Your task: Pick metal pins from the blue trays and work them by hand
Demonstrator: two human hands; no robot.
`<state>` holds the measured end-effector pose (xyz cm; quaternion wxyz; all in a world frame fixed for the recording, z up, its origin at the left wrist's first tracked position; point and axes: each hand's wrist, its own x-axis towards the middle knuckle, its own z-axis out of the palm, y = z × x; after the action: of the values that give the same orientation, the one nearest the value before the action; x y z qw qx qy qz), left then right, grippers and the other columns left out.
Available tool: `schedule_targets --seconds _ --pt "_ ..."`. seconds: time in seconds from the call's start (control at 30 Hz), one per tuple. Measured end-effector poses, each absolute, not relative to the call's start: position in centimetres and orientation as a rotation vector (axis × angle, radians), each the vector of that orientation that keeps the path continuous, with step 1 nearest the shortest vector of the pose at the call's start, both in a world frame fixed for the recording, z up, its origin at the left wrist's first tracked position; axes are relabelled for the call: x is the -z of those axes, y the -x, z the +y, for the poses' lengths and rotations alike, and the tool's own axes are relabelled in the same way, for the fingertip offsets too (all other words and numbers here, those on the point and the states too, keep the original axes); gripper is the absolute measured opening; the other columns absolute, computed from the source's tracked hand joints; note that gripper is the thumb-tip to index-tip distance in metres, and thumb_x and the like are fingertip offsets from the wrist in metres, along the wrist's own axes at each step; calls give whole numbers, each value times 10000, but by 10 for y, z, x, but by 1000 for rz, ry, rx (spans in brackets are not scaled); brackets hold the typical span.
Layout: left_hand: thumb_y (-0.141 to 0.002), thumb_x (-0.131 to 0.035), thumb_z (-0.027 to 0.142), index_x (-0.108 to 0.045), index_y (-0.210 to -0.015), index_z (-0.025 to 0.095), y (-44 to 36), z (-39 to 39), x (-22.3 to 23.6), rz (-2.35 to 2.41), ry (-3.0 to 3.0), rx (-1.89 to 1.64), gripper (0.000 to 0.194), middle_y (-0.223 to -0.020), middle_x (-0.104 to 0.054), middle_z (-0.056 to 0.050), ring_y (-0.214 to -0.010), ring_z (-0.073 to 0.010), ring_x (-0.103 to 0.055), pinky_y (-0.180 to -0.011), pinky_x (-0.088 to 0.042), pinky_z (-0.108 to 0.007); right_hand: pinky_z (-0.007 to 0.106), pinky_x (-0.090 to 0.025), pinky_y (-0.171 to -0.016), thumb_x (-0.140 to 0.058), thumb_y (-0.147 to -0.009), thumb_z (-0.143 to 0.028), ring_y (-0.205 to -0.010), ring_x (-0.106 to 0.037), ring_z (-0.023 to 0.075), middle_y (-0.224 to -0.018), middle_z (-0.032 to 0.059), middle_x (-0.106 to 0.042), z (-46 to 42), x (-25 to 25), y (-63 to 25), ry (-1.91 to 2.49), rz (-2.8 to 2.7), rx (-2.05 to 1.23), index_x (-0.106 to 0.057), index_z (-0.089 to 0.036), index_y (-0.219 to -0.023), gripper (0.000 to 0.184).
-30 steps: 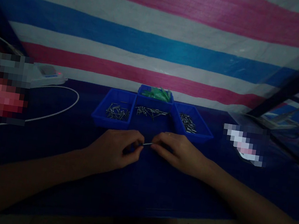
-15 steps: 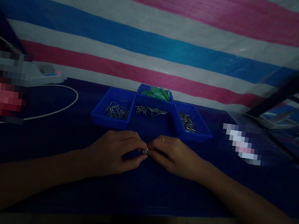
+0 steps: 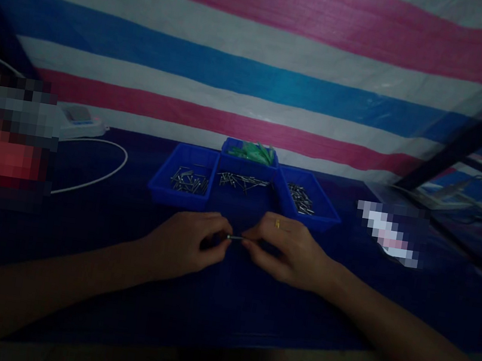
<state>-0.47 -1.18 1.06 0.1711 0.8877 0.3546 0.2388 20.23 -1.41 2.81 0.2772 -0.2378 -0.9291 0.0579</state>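
Sheeting (image 3: 256,77), striped pink, white and blue, filled the upper part of the frame. Below it the dark blue surface (image 3: 243,313) spread across the middle and lower frame. Two bare hands met near the centre, the left hand (image 3: 191,239) and the right hand (image 3: 291,251), each with thumb and fingers curled into a nearly closed pinch. Just beyond them stood three blue trays: a left tray (image 3: 179,198), a right tray (image 3: 314,220) and a back tray (image 3: 228,155) between and behind these. A pale device (image 3: 84,122) sat at the left of the frame, with a white cable (image 3: 109,170) looping in front. Green packets (image 3: 256,153) filled the back tray. Slim metal pieces lay in the left tray and the right tray, and a loose heap (image 3: 245,182) of them rested between the two. One metal piece (image 3: 236,238) was at the centre, roughly level, its thicker end pinched by the left hand, its other end by the right. A yellow ring (image 3: 278,224) showed on a right-hand finger.
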Motion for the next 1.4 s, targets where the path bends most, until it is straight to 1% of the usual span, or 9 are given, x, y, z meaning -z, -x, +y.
schedule_targets --seconds 0.2,0.47,0.67,0.93,1.07,1.13,1.27,1.33,1.4 --pt "-803 -519 199 -565 -826 166 7 -11 -12 937 -2641 -949 61 -704 -568 35 -574 -57 -520 -544 -413 -165 199 -391 -606 -488 -835 -182 -647 -512 87 -685 -3 -548 -8 -24 -204 793 -2534 -294 -541 -140 -798 76" --pt "-812 -543 228 -558 -828 163 5 -22 -10 799 -2921 -1167 69 -728 -634 8 -655 -97 -585 -578 -457 -194 193 -369 -571 -405 -884 -196 -598 -487 78 -676 -7 -518 -12 -21 -198 795 -2649 -429 -499 -147 -801 134" --pt "-827 -513 200 -582 -837 148 8 -17 -14 871 -2961 -1156 87 -735 -636 -5 -672 -101 -589 -608 -464 -197 198 -363 -558 -406 -887 -232 -584 -489 84 -653 -4 -521 -10 -24 -203 827 -2623 -291 -517 -145 -806 162" --pt "-821 -499 211 -573 -865 183 10 -12 -4 995 -2904 -693 90 -742 -605 20 -672 -101 -580 -572 -439 -196 201 -374 -541 -411 -879 -227 -551 -483 82 -603 2 -528 -14 -26 -202 716 -2569 -195 -544 -131 -748 211" --pt "-833 -469 206 -568 -826 174 17 -12 -16 972 -3236 -771 104 -703 -602 16 -651 -128 -575 -552 -422 -236 197 -405 -569 -453 -870 -231 -623 -524 83 -673 11 -572 -13 -23 -201 633 -2512 -215 -562 -127 -857 151" --pt "-838 -457 201 -571 -804 173 23 -8 -27 978 -3438 -804 122 -668 -596 14 -631 -140 -566 -543 -407 -257 198 -394 -521 -475 -853 -239 -563 -505 76 -621 -12 -561 -12 -17 -203 465 -2462 -209 -563 -139 -860 133" --pt "-839 -425 250 -541 -706 182 35 3 -41 1392 -3533 -693 189 -598 -549 -3 -568 -160 -533 -452 -314 -274 246 -351 -430 -442 -836 -426 -401 -396 87 -466 -50 -468 -12 -5 -208 175 -2373 -87 -567 -200 -729 280" --pt "-839 -418 272 -523 -691 180 38 8 -42 1580 -3488 -600 203 -587 -532 -15 -560 -169 -527 -431 -278 -272 254 -396 -469 -421 -848 -422 -454 -451 101 -525 -22 -521 -11 -6 -206 319 -2433 -71 -584 -198 -755 292" --pt "-838 -414 278 -514 -692 178 40 10 -41 1679 -3433 -553 203 -589 -526 -25 -561 -176 -524 -423 -258 -270 276 -471 -626 -430 -864 -344 -688 -562 136 -765 50 -619 -6 -8 -202 610 -2523 -72 -599 -164 -892 249"
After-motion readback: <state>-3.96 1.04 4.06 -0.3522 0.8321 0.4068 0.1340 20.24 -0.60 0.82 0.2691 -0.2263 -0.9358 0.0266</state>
